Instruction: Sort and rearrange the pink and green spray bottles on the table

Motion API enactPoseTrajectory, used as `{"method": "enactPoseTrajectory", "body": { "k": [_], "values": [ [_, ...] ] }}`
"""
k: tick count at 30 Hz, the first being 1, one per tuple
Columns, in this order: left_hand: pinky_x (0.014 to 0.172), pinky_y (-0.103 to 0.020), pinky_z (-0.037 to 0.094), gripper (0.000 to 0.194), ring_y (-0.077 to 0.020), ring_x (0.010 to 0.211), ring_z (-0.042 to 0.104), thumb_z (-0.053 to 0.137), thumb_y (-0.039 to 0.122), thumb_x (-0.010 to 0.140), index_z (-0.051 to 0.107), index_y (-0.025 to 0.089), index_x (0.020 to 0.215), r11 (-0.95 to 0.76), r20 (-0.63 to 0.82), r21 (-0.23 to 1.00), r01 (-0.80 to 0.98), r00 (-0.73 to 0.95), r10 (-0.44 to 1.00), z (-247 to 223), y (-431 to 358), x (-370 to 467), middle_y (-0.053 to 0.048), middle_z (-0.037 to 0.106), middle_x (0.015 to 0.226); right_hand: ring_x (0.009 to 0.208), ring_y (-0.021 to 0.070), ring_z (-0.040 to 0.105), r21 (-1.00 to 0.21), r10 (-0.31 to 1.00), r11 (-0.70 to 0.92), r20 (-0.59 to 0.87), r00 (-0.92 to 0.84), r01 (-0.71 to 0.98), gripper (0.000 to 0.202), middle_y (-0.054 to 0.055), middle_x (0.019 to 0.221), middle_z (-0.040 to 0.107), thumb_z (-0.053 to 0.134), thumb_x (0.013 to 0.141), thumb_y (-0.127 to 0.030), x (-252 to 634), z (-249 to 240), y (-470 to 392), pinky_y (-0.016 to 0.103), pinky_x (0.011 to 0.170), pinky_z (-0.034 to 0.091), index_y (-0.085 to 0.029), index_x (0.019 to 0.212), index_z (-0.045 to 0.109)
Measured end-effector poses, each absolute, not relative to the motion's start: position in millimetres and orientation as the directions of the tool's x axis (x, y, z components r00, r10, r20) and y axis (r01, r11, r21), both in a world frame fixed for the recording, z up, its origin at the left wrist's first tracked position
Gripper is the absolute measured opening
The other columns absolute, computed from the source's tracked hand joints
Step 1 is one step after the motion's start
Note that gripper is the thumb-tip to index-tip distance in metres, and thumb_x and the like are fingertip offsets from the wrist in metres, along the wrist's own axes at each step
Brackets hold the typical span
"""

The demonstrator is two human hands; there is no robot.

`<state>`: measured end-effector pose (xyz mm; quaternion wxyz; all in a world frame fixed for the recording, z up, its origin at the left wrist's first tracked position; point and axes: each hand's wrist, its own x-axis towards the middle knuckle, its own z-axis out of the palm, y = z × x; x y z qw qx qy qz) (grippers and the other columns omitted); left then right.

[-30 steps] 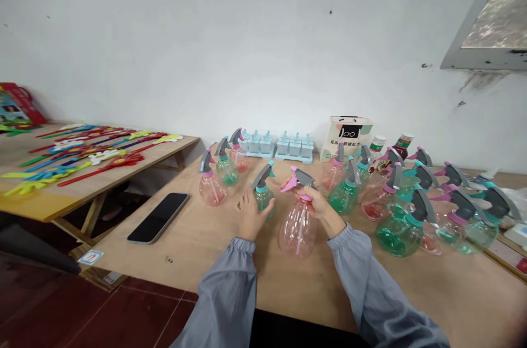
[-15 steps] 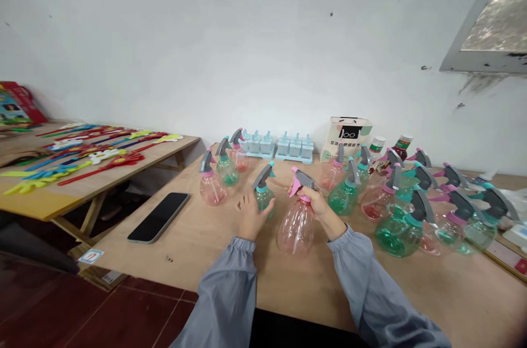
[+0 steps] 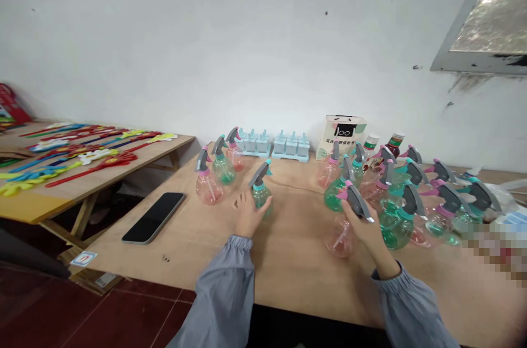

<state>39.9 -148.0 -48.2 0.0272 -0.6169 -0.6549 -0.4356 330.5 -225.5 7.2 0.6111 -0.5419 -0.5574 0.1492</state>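
While left hand (image 3: 247,216) round green sprayer (image 3: 259,187), right hand (image 3: 364,227) round pink sprayer (image 3: 341,238), bare tabletop (image 3: 298,249) between, edge (image 3: 304,311) nearby.

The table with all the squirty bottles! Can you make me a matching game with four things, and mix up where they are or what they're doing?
1. Phone
2. Left hand
3. Right hand
4. Printed box

A. Holding a pink spray bottle
B. Standing near the wall
C. Thumb and fingers on either side of a green spray bottle
D. Lying flat on the table

Right pairs: 1-D, 2-C, 3-A, 4-B
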Motion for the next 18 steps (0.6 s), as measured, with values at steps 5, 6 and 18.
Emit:
{"method": "enactPoseTrajectory", "body": {
  "k": [5, 6, 18],
  "values": [
    [0.099, -0.051, 0.042, 0.069, -0.0375, 0.123, 0.056, 0.063, 0.052, 0.082, 0.047, 0.012, 0.135, -0.151, 0.583, 0.538, 0.829, -0.238, 0.777, -51, -146, 38, -0.022, 0.063, 0.122, 0.069, 0.0161, 0.057, -0.795, 0.678, 0.355, 0.581, 0.450, 0.491, 0.043, 0.002, 0.080, 0.068, 0.068, 0.080, -0.052, 350, 1, -211, 0.031, 0.068, 0.049, -0.019, 0.107, 0.072],
    [0.099, -0.051, 0.042, 0.069, -0.0375, 0.123, 0.055, 0.064, 0.052, 0.082, 0.047, 0.012, 0.135, -0.152, 0.587, 0.535, 0.831, -0.237, 0.774, -52, -145, 38, -0.022, 0.063, 0.123, 0.067, 0.0158, 0.056, -0.790, 0.662, 0.348, 0.588, 0.465, 0.504, 0.044, 0.001, 0.077, 0.066, 0.069, 0.080, -0.053, 351, 0, -207, 0.032, 0.067, 0.048, -0.018, 0.106, 0.071],
    [0.101, -0.052, 0.040, 0.070, -0.0373, 0.124, 0.053, 0.057, 0.055, 0.085, 0.045, 0.011, 0.138, -0.142, 0.556, 0.550, 0.823, -0.234, 0.798, -49, -151, 38, -0.022, 0.061, 0.124, 0.116, 0.0283, 0.058, -0.659, 0.448, 0.469, 0.751, 0.485, 0.588, 0.109, 0.015, 0.138, 0.048, 0.085, 0.060, -0.053, 351, -4, -206, 0.050, 0.097, 0.049, -0.025, 0.146, 0.025]
  ]
}}
